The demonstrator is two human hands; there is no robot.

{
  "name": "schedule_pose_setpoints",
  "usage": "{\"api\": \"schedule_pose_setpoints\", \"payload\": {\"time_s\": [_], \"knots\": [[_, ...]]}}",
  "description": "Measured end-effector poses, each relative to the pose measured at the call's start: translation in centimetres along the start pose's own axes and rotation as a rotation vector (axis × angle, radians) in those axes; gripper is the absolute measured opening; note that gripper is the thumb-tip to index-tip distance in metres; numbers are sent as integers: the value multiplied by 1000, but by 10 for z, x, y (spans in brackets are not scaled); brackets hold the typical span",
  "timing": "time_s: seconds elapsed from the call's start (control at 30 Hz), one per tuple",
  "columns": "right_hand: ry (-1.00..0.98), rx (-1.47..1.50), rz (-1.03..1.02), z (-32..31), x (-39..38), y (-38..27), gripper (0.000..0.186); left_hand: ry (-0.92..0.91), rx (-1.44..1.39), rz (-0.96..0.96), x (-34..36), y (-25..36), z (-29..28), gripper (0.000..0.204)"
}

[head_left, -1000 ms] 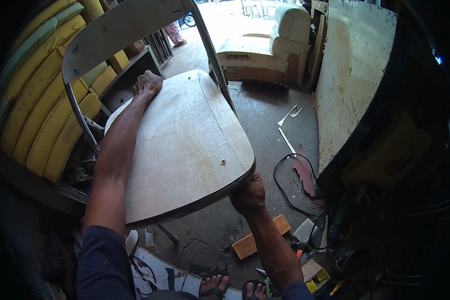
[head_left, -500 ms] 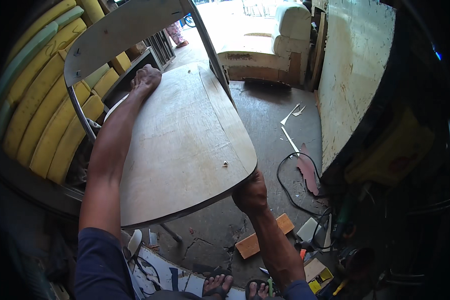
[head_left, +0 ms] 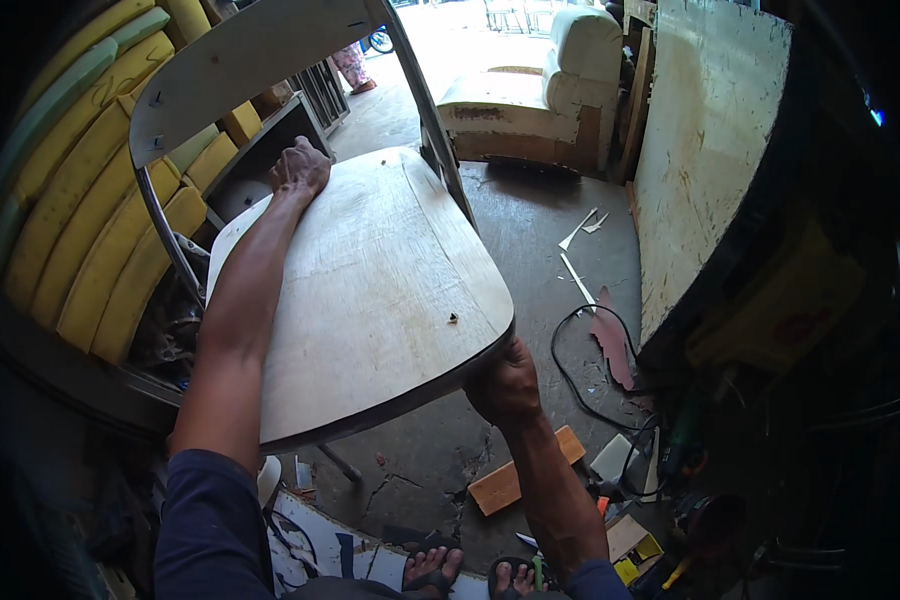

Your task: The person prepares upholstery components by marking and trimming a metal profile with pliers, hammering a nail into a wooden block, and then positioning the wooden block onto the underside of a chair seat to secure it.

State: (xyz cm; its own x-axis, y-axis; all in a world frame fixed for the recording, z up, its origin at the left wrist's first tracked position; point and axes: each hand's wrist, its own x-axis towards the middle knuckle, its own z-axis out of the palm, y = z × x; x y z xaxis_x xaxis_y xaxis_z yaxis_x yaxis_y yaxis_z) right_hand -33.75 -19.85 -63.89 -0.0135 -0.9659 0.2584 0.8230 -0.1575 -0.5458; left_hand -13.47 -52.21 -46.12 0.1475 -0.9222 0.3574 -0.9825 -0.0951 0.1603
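A pale plywood chair seat with rounded corners and a dark rim lies in front of me. Its metal frame carries a flat wooden backrest on the far side. My left hand is closed over the seat's far left edge, its fingertips partly hidden. At the near right corner my right hand is wrapped round the rim from below, with most fingers out of sight. Small metal fasteners stick up from the seat's surface. One chair leg shows beneath the near edge.
Yellow foam pieces are stacked at the left. An upholstered seat stands at the back, beside a large worn panel. On the floor lie a black cable, an orange block, scraps and tools near my feet.
The seat's far edge has dropped and come nearer to me, and more of its dark near rim shows. My left hand has moved slightly right and nearer; my right hand has hardly moved.
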Motion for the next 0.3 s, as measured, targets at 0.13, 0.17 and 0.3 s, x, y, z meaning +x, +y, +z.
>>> {"api": "schedule_pose_setpoints", "payload": {"time_s": [0.13, 0.17, 0.3], "knots": [[-5, 120, -16, -3, 6, 12, 32, 505, 294, 430, -4, -21, 8, 26], [-5, 163, -24, -2, 9, 13, 32, 559, 207, 448, -7, -16, 3, 25], [11, 209, -42, -3, 8, 11, 35, 212, -309, 486, -46, 2, -10, 27]]}}
